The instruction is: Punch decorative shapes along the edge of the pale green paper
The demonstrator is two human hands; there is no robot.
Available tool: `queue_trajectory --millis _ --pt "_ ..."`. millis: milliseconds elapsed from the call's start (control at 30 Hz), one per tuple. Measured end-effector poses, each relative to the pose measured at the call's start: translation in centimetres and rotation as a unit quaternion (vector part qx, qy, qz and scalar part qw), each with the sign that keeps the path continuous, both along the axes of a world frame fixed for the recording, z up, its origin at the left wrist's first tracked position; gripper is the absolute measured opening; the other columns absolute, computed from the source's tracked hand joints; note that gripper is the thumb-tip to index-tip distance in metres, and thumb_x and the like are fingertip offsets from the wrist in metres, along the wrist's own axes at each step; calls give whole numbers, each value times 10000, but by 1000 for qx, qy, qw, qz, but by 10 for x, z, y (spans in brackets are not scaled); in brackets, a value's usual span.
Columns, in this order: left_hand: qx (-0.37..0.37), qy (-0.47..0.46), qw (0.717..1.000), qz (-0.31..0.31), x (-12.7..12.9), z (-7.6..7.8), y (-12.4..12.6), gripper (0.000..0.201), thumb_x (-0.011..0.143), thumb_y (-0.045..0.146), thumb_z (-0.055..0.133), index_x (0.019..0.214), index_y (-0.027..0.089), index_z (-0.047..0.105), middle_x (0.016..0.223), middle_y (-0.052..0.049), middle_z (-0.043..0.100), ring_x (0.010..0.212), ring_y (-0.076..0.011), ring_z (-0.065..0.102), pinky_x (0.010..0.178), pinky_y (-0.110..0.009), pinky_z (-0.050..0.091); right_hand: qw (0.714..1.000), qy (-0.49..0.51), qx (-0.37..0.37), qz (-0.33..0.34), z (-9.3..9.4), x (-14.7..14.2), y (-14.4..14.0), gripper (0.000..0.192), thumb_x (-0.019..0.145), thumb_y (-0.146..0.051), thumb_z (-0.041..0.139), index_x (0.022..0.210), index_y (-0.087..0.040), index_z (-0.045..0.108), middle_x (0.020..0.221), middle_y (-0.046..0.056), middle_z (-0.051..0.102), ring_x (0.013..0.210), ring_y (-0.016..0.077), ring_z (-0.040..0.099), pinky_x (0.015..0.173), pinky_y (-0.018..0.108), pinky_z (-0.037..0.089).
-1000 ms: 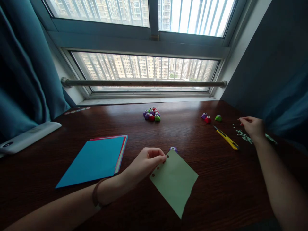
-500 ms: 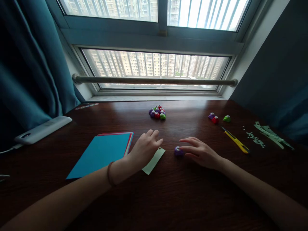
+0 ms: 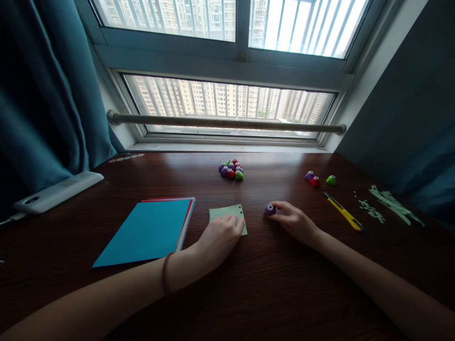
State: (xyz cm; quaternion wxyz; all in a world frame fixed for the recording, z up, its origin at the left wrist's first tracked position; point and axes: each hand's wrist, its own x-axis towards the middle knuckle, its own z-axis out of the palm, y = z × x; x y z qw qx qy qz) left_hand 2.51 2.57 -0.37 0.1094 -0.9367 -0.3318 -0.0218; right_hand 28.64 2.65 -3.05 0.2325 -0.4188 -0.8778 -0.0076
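Lying holed edge rightward: green paper (image 3: 224, 211)

Between my left hand (image 3: 221, 240) and my right hand (image 3: 296, 222), open tabletop (image 3: 255, 258) is running toward the windowsill (image 3: 213, 148); the yellow cutter (image 3: 344, 214) is barring my way right to the paper scraps (image 3: 372, 211).

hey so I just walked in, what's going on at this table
A person is working with paper by hand. The left hand rests on a pale green sheet, which has small holes near its right edge. The right hand has its grip on a small purple piece. Farther right lie a yellow cutter, pale green bits and cut strips.
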Motion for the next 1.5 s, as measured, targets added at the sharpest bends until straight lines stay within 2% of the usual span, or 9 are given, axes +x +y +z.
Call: queue_trajectory --millis 67,200,367,633,767,933,1100,1333,1500 --pt "-4 -11 1000 -27 1 -3 2 131 824 71 460 911 125 542 849 -86 577 828 -219 554 721 -321 447 985 -58 12 -160 2 25 24 258 843 -161 467 989 -250 660 1183 49 528 1057 200 505 911 328 428" --pt "-5 -28 998 -57 2 -7 5 100 865 132 439 880 129 538 874 -85 569 890 -221 537 772 -337 440 952 -78 5 -296 12 80 69 235 839 -174 471 915 -184 694 1055 99 597 905 225 549 821 345 444" --pt "-1 -42 997 -68 1 -8 6 99 872 173 450 861 133 540 857 -81 567 875 -224 535 764 -348 443 915 -118 -6 -386 12 111 90 218 805 -192 504 837 -203 719 874 118 638 911 281 497 803 413 402" --pt "2 -50 997 -66 0 -10 6 113 868 201 468 861 119 546 837 -93 563 860 -224 532 753 -335 446 876 -114 0 -469 13 106 90 234 788 -213 504 833 -137 720 799 198 601 887 329 504 730 446 387" --pt "5 -55 997 -56 0 -11 6 155 875 238 464 897 109 547 875 -108 566 878 -228 530 762 -344 439 909 -99 25 -405 24 68 101 269 821 -182 447 914 -122 693 989 193 602 953 337 485 786 469 375" --pt "14 -58 997 -40 0 -13 6 223 882 269 454 944 80 555 917 -141 573 930 -251 522 771 -360 426 979 -93 19 -179 29 -18 126 384 835 -166 465 1217 -175 498 1139 54 580 1028 193 490 885 287 394" --pt "22 -57 998 -10 -1 -14 5 282 862 316 487 924 54 571 893 -163 581 903 -275 527 740 -382 420 995 -70 12 -65 20 -80 147 458 820 -128 487 1269 -196 424 1250 52 501 1126 218 415 946 349 356" --pt "22 -46 999 -6 -3 -16 6 333 851 386 500 863 62 577 824 -143 576 822 -261 538 695 -359 422 997 25 -28 -65 8 -91 158 347 776 -66 504 1111 -148 541 1104 139 526 1025 269 485 897 407 389" --pt "32 -32 999 -26 -3 -16 6 324 851 375 506 838 61 582 793 -136 580 780 -249 543 650 -328 427 981 159 -70 -85 11 -75 124 234 807 -136 495 1038 -147 530 1071 117 523 848 189 592 764 324 493"
